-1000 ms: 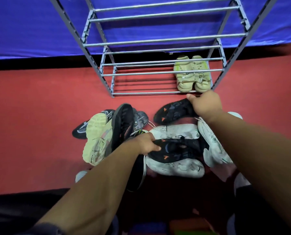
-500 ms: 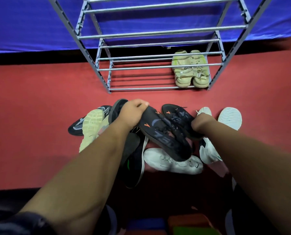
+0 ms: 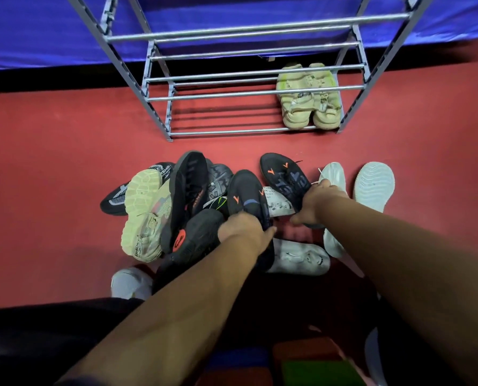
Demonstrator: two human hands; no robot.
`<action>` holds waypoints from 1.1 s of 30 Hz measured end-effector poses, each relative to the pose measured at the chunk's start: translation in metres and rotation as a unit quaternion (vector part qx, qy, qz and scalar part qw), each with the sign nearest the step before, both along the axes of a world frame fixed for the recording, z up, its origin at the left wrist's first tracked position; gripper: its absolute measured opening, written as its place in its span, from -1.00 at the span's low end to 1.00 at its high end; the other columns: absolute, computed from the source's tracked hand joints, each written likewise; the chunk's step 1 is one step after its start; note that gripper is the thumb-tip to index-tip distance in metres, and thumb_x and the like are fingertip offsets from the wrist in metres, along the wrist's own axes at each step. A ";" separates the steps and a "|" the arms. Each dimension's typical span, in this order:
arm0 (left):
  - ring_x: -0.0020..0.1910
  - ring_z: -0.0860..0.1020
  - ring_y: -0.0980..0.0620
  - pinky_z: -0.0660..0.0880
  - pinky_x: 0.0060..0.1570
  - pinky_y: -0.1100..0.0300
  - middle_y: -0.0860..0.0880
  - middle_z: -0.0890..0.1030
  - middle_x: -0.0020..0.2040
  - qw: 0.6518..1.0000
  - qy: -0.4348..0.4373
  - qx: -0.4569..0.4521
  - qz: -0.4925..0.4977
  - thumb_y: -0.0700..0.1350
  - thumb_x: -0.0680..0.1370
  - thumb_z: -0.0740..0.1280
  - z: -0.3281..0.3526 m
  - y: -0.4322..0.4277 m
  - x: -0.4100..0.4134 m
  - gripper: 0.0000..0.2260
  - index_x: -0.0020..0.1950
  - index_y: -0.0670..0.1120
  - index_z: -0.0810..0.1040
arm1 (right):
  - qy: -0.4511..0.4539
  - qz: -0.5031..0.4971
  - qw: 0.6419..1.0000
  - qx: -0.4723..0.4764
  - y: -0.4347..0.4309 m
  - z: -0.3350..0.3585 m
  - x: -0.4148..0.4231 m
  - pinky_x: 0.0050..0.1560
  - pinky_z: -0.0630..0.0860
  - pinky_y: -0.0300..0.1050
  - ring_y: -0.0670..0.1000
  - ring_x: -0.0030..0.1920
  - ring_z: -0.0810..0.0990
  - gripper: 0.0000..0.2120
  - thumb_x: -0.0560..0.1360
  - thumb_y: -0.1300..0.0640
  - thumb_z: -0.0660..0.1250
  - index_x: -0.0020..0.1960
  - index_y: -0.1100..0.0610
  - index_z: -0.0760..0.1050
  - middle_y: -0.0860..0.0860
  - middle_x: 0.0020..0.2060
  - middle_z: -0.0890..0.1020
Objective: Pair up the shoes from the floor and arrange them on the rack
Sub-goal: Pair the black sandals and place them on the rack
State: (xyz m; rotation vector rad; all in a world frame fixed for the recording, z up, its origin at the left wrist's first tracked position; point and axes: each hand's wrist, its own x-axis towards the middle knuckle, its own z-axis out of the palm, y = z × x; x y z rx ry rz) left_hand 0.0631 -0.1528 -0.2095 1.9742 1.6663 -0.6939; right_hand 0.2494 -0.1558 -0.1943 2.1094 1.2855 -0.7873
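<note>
Hands are both busy: my left hand [image 3: 246, 232] grips the heel end of the left black shoe [image 3: 243, 195], fingers curled round it, and my right hand [image 3: 315, 204] holds the right black shoe [image 3: 285, 176] the same way. Half a second ago the left one lay slanted toward 4 o'clock with my hand up at its toe end. Now that hand has dropped back toward 6 o'clock, and the two orange-marked shoes sit side by side, just apart, toes aimed at 12 o'clock. They are above the pile on the red floor [image 3: 51, 176], not on the rack [image 3: 260, 79], which stands at 12 o'clock. The pale sandals [image 3: 309, 107] remain paired on its lowest rails at 1 o'clock. A beige sneaker [image 3: 146, 215] lies sole-up at 9 o'clock of the pile, as before, and a white shoe [image 3: 299, 259] lies at 6 o'clock.
</note>
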 end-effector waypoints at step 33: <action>0.26 0.42 -0.21 0.55 0.21 -0.03 -0.23 0.11 0.47 0.994 -0.025 -0.017 0.104 0.11 0.44 0.57 -0.025 -0.049 0.009 0.30 0.60 -0.12 -0.53 | 0.097 -0.087 0.986 0.105 -0.016 -0.004 -0.020 0.37 0.45 0.02 0.20 0.42 0.39 -0.02 0.50 -0.27 0.39 0.57 0.39 0.10 0.25 0.41 0.33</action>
